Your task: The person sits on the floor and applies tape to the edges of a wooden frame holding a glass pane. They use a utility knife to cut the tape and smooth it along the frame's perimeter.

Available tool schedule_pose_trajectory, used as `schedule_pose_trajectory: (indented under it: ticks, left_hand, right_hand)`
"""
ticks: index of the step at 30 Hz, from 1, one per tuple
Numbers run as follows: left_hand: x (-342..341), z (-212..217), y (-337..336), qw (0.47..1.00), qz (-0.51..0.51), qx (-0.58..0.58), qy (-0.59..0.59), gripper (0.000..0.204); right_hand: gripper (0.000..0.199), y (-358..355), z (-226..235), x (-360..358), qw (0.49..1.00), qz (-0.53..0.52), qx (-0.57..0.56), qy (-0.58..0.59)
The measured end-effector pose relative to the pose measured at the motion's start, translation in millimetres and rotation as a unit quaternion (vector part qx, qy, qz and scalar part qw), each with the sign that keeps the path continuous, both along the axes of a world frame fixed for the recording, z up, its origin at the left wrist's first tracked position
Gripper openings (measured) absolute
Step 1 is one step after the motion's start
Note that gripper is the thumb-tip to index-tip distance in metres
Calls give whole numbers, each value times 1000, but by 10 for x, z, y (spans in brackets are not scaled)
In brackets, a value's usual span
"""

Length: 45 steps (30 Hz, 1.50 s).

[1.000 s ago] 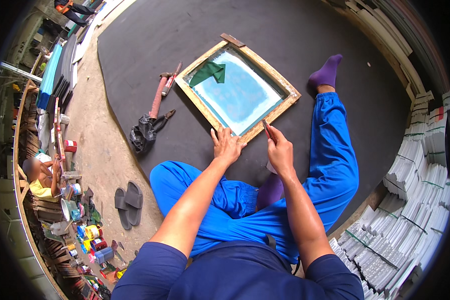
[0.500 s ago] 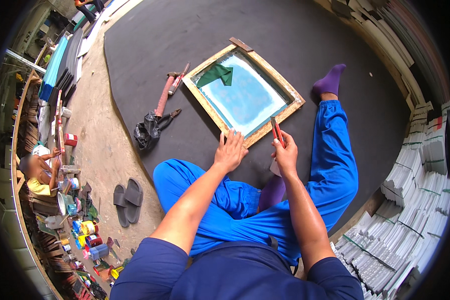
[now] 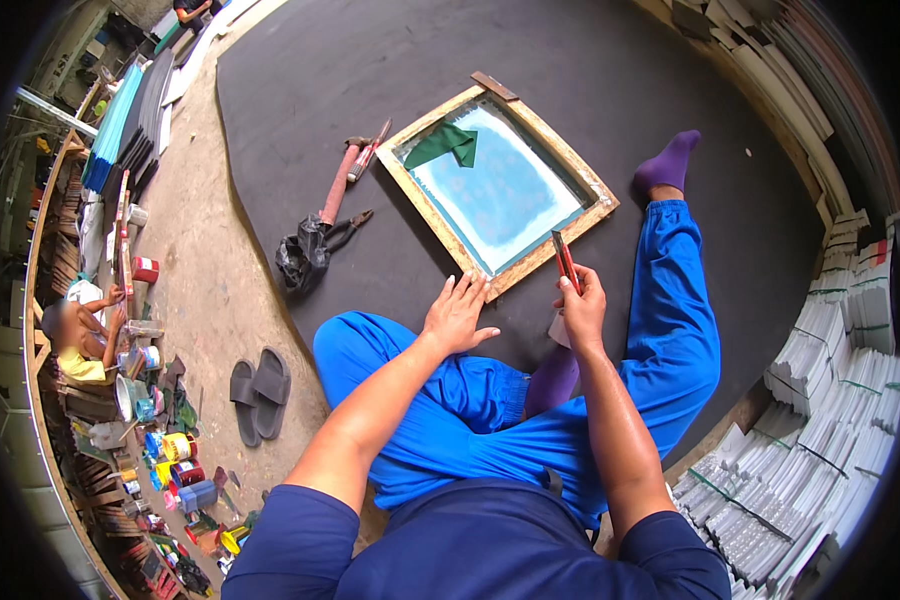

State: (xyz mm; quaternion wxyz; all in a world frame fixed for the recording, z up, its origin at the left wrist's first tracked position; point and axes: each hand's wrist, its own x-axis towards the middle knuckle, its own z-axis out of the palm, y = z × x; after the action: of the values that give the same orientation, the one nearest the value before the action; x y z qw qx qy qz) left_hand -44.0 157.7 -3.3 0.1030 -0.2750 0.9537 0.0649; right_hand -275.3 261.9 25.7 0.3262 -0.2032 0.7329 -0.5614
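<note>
A wooden frame with pale blue mesh and a green patch lies on the dark mat. The left hand rests flat, fingers spread, at its near edge. The right hand grips a thin red tool, its tip hard to make out.

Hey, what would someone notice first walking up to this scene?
Likely the wooden screen frame with pale blue mesh, lying on the dark mat ahead of the seated person in blue trousers. The left hand rests at its near edge; the right hand holds a thin red tool beside it.
</note>
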Motion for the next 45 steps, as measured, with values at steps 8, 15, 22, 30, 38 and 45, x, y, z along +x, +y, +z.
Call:
schedule_pose_trajectory:
  ticks: [8,15,22,30,38,45]
  left_hand:
    - [143,130,-88,999,-25,-13,-16,84]
    - [226,-65,-76,999,38,-22,28,87]
    - [148,86,-51,997,73,0,15,84]
    - [175,-80,-22,997,30,-14,63,80]
    - [177,117,-652,997,-5,38,66,69]
    - [102,28,-1362,999,19,-30,-26,89]
  right_hand:
    - [25,-11,37,55,1000,3,-16,-10]
    - [26,-23,-51,149,1000,5,-4,-5]
    - [28,-20,-287,131,1000,9,6,21]
    - [25,-102,-320,314,998,9,40,56]
    - [29,-546,-730,-198,954,-5,100,283]
    - [64,-805,-279,-360,929,-7,290,231]
